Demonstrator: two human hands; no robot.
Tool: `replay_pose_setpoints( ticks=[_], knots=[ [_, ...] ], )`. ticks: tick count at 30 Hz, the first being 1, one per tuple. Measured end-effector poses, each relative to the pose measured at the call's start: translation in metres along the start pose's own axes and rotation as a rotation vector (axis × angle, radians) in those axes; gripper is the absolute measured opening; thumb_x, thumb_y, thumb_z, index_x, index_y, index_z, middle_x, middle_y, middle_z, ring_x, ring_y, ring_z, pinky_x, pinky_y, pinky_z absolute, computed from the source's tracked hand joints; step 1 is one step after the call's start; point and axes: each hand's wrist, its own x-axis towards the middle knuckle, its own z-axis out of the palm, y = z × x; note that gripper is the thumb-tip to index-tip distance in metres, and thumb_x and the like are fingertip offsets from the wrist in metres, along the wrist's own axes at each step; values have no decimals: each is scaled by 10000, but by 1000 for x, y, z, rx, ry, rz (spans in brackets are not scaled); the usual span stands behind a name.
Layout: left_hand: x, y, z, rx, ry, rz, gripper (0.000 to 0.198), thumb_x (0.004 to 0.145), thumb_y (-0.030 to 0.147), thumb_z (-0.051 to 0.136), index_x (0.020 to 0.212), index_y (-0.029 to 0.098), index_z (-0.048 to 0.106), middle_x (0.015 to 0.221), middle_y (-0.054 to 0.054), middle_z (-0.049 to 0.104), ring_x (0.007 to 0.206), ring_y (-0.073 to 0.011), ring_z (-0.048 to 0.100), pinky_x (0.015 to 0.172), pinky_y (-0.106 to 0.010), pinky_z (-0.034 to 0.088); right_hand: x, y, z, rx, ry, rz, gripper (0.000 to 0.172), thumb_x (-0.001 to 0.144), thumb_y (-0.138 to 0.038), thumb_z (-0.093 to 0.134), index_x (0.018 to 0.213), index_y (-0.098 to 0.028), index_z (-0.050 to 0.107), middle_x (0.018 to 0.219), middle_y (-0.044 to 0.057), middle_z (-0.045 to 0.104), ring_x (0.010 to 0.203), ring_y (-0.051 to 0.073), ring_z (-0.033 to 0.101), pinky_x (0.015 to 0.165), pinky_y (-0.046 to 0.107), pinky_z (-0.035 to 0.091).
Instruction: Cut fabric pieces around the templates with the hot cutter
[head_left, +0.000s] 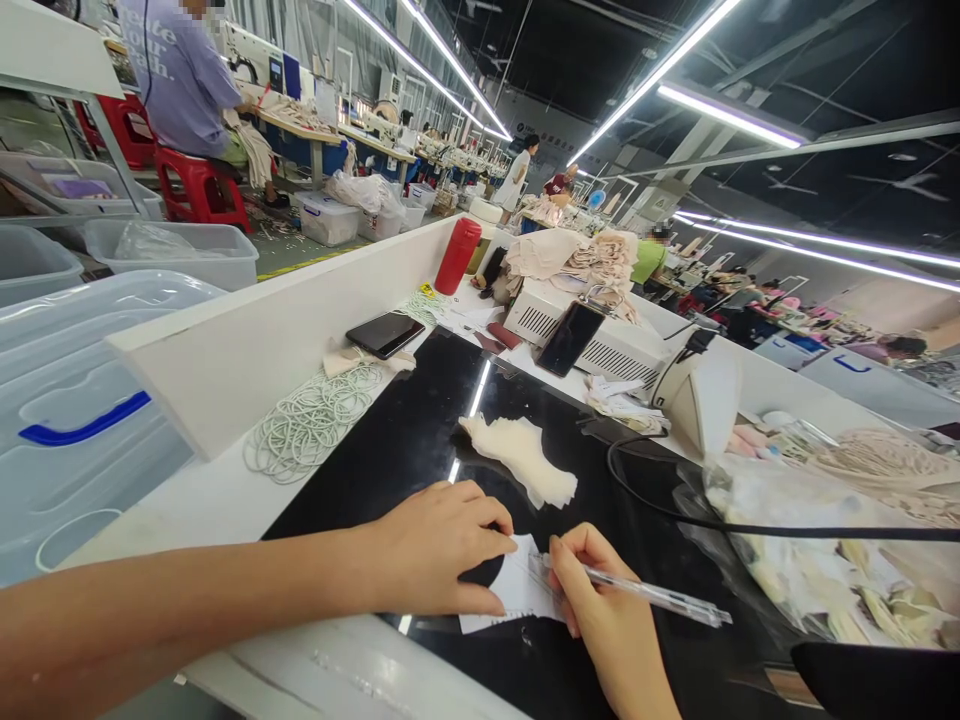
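My left grip point(442, 550) rests spread on white paper point(517, 585); at the paper's right, my right grip point(600, 595) pinches a clear pen point(660, 597). Beyond the paper lies cream fabric point(525, 457).

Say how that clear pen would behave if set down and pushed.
The clear pen in the right hand is probably light, being slim and see-through. It runs straight, so likely stiff. On the glossy black surface it might slide or roll.
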Motion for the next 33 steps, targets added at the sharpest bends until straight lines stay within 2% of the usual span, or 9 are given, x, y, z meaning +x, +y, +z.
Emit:
replay_pose_setpoints(
  ticks=[11,14,16,19,21,23,26,30,33],
  knots=[
    [0,0,1,7,-2,3,443,838,464,790,1195,225,685,1287,-20,654,1149,-261,581,946,-389,466,-2,2,-1,110,91,26,462,842,-590,677,639,-206,519,556,-53,499,374,71,401,381,199,314],
    [0,-1,1,2,1,1,440,840,469,788,1192,226,688,1290,-16,654,1145,-255,580,950,-391,464,-3,3,1,172,138,33,471,841,-594,691,654,-210,491,555,-74,427,382,65,373,378,196,286],
    [1,-1,1,-6,-2,0,437,841,467,788,1194,230,687,1292,-17,656,1146,-255,579,951,-388,460,-3,3,1,210,176,28,428,853,-606,679,738,-218,539,557,-91,377,387,66,346,376,195,268],
    [1,-2,0,-13,-21,-9,449,837,468,792,1204,233,681,1300,-16,651,1157,-265,573,950,-390,457,-3,1,-1,190,234,15,417,843,-621,695,978,-229,652,606,-67,497,425,84,411,395,206,310],
    [1,-2,0,-12,-32,-14,460,833,469,795,1210,232,677,1308,-14,644,1165,-271,571,951,-396,457,-1,-3,-5,137,268,-1,459,813,-606,740,1053,-218,693,623,-35,578,470,109,482,422,218,356],
    [1,-2,0,-12,-35,-14,462,834,468,795,1213,232,674,1312,-12,641,1171,-274,569,951,-399,457,4,-9,-10,111,308,-38,466,798,-586,765,1071,-212,716,695,1,657,498,120,520,447,232,399],
    [0,-4,2,-24,-24,-7,435,836,465,793,1184,228,682,1299,-9,645,1161,-269,573,939,-390,459,18,-22,-18,59,354,-160,472,840,-552,726,1190,-237,699,1025,64,736,531,112,555,501,261,484],
    [1,-6,4,-44,2,0,411,825,461,804,1148,231,695,1277,-11,654,1134,-257,584,935,-376,459,50,-38,-28,-149,364,-409,513,934,-486,565,1402,-276,584,1257,85,687,763,184,664,596,299,577],
    [0,-6,5,-57,22,2,403,821,468,806,1135,240,699,1272,-13,657,1133,-258,590,945,-375,455,85,-42,-35,-180,421,-473,557,925,-420,512,1456,-252,530,1325,105,646,913,234,686,627,326,597]
  ],
)
